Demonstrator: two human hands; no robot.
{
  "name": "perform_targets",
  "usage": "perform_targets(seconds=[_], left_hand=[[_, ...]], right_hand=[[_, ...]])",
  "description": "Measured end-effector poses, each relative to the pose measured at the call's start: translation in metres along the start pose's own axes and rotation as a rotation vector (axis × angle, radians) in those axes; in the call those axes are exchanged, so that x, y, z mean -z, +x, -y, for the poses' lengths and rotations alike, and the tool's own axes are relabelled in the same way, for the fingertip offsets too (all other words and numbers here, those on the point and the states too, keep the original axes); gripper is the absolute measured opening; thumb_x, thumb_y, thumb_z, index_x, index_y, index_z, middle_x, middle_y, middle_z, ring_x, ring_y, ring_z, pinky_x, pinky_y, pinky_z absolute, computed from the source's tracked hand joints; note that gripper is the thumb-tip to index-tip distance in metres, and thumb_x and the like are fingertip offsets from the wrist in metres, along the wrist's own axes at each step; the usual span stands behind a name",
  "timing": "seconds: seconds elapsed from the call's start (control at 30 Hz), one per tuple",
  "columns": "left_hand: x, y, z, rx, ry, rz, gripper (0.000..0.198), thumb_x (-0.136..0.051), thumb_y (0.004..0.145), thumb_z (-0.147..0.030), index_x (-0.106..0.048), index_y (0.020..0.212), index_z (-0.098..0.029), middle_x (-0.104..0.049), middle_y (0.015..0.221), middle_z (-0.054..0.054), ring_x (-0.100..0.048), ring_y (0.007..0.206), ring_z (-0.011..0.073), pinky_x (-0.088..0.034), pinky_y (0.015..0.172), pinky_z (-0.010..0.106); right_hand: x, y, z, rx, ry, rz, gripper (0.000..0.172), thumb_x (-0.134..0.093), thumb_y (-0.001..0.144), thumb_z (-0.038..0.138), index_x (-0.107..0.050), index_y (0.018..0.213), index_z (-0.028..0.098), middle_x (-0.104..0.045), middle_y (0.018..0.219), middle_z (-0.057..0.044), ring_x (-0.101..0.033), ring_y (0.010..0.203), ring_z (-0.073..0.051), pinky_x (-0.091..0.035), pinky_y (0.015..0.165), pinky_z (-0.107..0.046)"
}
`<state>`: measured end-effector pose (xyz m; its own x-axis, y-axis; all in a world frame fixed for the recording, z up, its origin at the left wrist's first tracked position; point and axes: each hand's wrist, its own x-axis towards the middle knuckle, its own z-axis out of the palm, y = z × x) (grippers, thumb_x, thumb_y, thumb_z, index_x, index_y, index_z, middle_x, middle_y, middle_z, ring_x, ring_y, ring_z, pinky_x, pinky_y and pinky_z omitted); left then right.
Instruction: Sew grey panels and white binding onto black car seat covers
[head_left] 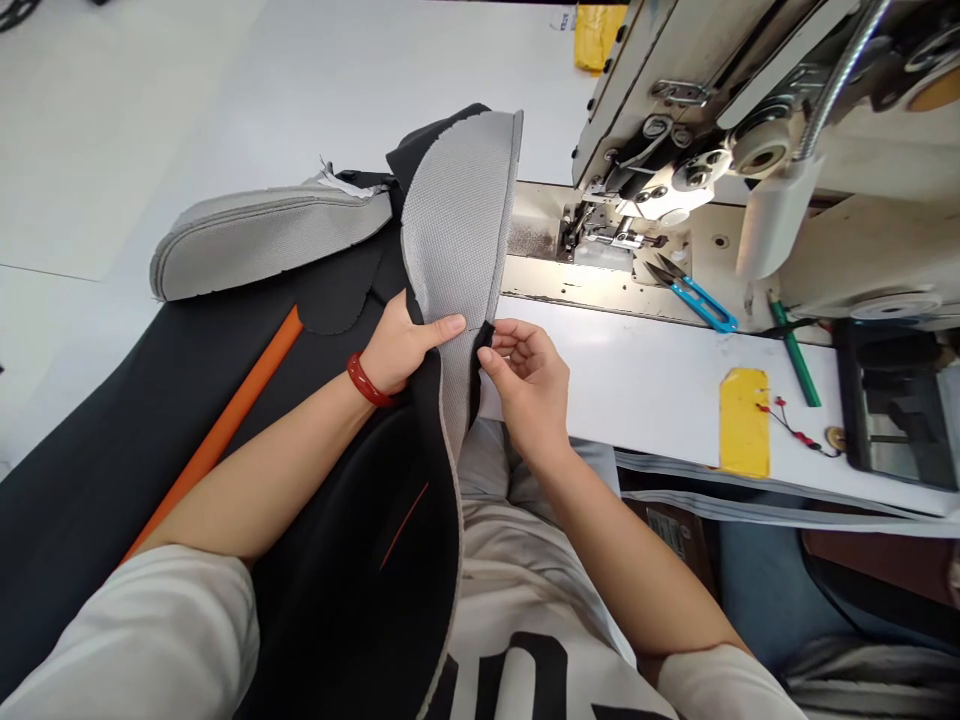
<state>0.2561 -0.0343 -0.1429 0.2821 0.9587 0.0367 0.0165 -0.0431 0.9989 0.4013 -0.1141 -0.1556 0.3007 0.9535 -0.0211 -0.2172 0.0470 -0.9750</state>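
A sewn piece of padded fabric [461, 220], grey mesh on one face and black on the other, stands up between my hands. My left hand [401, 345] grips it from the left, thumb laid over the mesh and fingers hidden behind. On the right edge, my right hand [529, 380] pinches a small black fold of the same fabric between thumb and fingers. Black material with an orange stripe [225, 425] spreads beneath my left forearm. A second grey mesh section [274, 245] lies on it at the left, with frayed white bits at its end.
A sewing machine [626, 235] with its lamp lit stands at the right. Blue thread snips [697, 300] lie by its needle area. A green pen [795, 355], a yellow packet [744, 422], a beaded cord [802, 437] and a dark tray-like object [896, 400] are farther right.
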Motion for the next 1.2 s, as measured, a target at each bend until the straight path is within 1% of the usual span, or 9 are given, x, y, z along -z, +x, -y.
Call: perform_targets(seconds=[0.17, 0.33, 0.43, 0.5, 0.67, 0.8, 0.9, 1.07, 1.2], left_hand=[[-0.002, -0.002, 0.001, -0.031, 0.075, -0.034, 0.051, -0.084, 0.065, -0.048, -0.065, 0.098, -0.015, -0.072, 0.108, 0.010, -0.067, 0.103, 0.0281, -0.054, 0.096, 0.046], [-0.003, -0.006, 0.002, -0.110, 0.203, -0.076, 0.056, -0.082, 0.066, -0.054, -0.064, 0.102, -0.015, -0.072, 0.107, 0.010, -0.067, 0.102, 0.0263, -0.053, 0.097, 0.044], [-0.004, -0.008, 0.001, -0.135, 0.214, -0.048, 0.063, -0.083, 0.063, -0.058, -0.063, 0.105, -0.015, -0.071, 0.110, 0.010, -0.066, 0.106, 0.0269, -0.052, 0.098, 0.044], [-0.006, -0.009, -0.001, -0.128, 0.199, -0.015, 0.071, -0.086, 0.056, -0.058, -0.062, 0.107, -0.016, -0.070, 0.111, 0.011, -0.065, 0.108, 0.0286, -0.051, 0.100, 0.045], [-0.008, -0.007, -0.005, -0.045, 0.150, 0.055, 0.073, -0.090, 0.049, -0.055, -0.063, 0.105, -0.017, -0.070, 0.106, 0.010, -0.063, 0.109, 0.0308, -0.049, 0.101, 0.046], [-0.006, -0.004, -0.004, -0.063, 0.195, 0.065, 0.075, -0.091, 0.049, -0.053, -0.064, 0.109, -0.017, -0.068, 0.112, 0.011, -0.060, 0.115, 0.0325, -0.046, 0.104, 0.049], [-0.007, -0.004, -0.005, -0.092, 0.250, 0.061, 0.077, -0.090, 0.050, -0.054, -0.064, 0.113, -0.017, -0.068, 0.112, 0.011, -0.059, 0.116, 0.0334, -0.044, 0.106, 0.052], [-0.014, -0.009, -0.011, -0.116, 0.312, 0.000, 0.079, -0.091, 0.048, -0.057, -0.063, 0.110, -0.017, -0.068, 0.112, 0.011, -0.060, 0.115, 0.0338, -0.044, 0.106, 0.051], [-0.017, -0.013, -0.013, -0.118, 0.311, -0.053, 0.075, -0.092, 0.048, -0.053, -0.063, 0.107, -0.017, -0.068, 0.110, 0.010, -0.060, 0.113, 0.0325, -0.044, 0.106, 0.050]], right_hand=[[0.002, 0.001, -0.001, -0.085, 0.043, 0.020, 0.024, -0.081, 0.071, 0.030, -0.065, 0.087, 0.021, -0.067, 0.082, 0.001, -0.063, 0.078, -0.014, -0.056, 0.076, -0.031], [-0.007, -0.014, -0.001, 0.240, -0.243, -0.092, 0.008, -0.065, 0.086, 0.025, -0.068, 0.094, 0.024, -0.068, 0.091, -0.001, -0.062, 0.083, -0.015, -0.056, 0.075, -0.030], [-0.009, -0.021, 0.000, 0.418, -0.395, -0.059, 0.019, -0.054, 0.094, 0.021, -0.070, 0.103, 0.026, -0.065, 0.093, -0.003, -0.061, 0.088, -0.016, -0.056, 0.076, -0.031], [-0.008, -0.023, -0.001, 0.447, -0.436, -0.022, 0.026, -0.048, 0.096, 0.019, -0.071, 0.106, 0.027, -0.062, 0.094, -0.004, -0.059, 0.089, -0.017, -0.055, 0.079, -0.034], [0.001, -0.020, -0.003, 0.305, -0.329, 0.109, 0.037, -0.044, 0.094, 0.016, -0.075, 0.105, 0.031, -0.056, 0.094, -0.004, -0.056, 0.088, -0.016, -0.055, 0.078, -0.034], [0.011, -0.011, 0.001, 0.000, -0.050, 0.215, 0.029, -0.053, 0.086, 0.023, -0.077, 0.101, 0.031, -0.061, 0.091, 0.000, -0.058, 0.084, -0.013, -0.056, 0.072, -0.029], [0.012, -0.005, 0.009, -0.184, 0.100, 0.192, 0.020, -0.065, 0.080, 0.032, -0.075, 0.096, 0.024, -0.067, 0.091, -0.001, -0.062, 0.087, -0.016, -0.058, 0.069, -0.029], [0.000, 0.003, 0.020, -0.078, -0.099, -0.011, 0.023, -0.074, 0.076, 0.039, -0.063, 0.080, 0.020, -0.065, 0.078, 0.000, -0.061, 0.071, -0.013, -0.056, 0.060, -0.026], [-0.002, 0.010, 0.022, 0.001, -0.215, 0.000, 0.016, -0.070, 0.079, 0.031, -0.061, 0.074, 0.019, -0.064, 0.071, 0.002, -0.060, 0.065, -0.011, -0.055, 0.062, -0.026]])
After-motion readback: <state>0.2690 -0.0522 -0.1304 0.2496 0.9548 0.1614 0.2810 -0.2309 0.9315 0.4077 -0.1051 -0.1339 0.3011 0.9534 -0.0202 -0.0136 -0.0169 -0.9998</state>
